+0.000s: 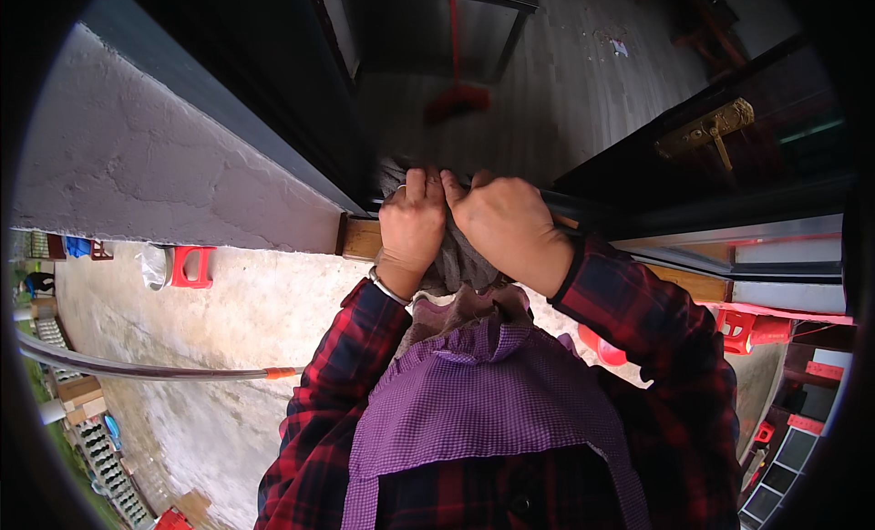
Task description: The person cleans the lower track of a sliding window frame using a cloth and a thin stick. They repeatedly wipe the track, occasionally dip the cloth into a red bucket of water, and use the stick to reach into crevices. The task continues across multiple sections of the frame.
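Observation:
My left hand (413, 222) and my right hand (509, 219) are close together in front of me, at a dark doorway. Both are closed on a dark grey cloth (461, 256), which hangs down between them and shows beyond my left fingers. My left hand wears a ring, with a bracelet at the wrist. Below the cloth is the frilled edge of a purple checked apron (472, 400) that I wear. Past my hands, a red broom (456, 103) stands on the floor inside, its head down.
A dark door (765, 140) with a brass handle (711, 130) stands at the right. A rough plastered wall (157, 154) is at the left. Outside are a red plastic stool (193, 267) and a long metal pole (157, 367). A dark cabinet (431, 38) stands indoors.

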A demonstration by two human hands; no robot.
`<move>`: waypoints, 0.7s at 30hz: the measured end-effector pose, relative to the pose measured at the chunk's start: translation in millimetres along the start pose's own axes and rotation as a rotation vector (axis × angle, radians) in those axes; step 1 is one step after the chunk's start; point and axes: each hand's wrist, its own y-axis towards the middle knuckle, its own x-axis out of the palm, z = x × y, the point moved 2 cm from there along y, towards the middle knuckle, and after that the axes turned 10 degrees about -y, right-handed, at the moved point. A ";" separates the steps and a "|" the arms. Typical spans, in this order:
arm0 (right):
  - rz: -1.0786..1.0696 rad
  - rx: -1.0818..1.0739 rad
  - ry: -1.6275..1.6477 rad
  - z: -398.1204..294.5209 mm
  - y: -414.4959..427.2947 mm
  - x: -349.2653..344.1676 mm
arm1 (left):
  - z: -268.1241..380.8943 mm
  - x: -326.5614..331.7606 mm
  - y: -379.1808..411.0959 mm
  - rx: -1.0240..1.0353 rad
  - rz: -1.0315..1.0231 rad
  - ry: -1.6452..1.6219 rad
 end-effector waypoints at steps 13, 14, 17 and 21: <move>0.001 -0.074 0.008 -7.9 7.6 -5.1 | -2.8 -11.2 -1.3 0.013 0.073 -0.048; -0.008 -0.063 0.021 -4.0 9.4 -6.5 | -5.9 -9.8 0.9 0.012 0.054 -0.052; 0.012 -0.046 0.049 -0.6 9.6 2.2 | -9.4 -9.7 2.1 -0.012 0.014 0.031; 0.012 -0.132 0.145 18.5 17.3 22.1 | -7.7 -6.9 5.3 -0.083 -0.044 0.116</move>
